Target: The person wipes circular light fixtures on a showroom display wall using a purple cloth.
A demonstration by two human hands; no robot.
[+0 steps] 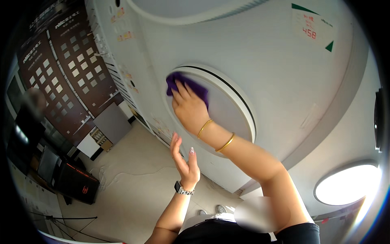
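A round white lamp (227,117), unlit, with a black line around its rim, is fixed to a pale display wall (274,79). My right hand (190,111), with two gold bangles on the wrist and forearm, presses a folded purple cloth (197,91) on the lamp's upper left face. The fingers lie over the cloth, whose underside is hidden. Below and left of the lamp, my left hand (185,167) is raised, wearing a watch with a metal band. Its fingers and thumb are apart, and it holds nothing.
Another round lamp (347,184) glows at the right. Above, a larger round fixture (195,18) is partly in view. A tag (312,29) bears writing. Left are brown sample panels (74,58), a person (29,122), a black case (76,181), and a cable (137,174) on the floor.
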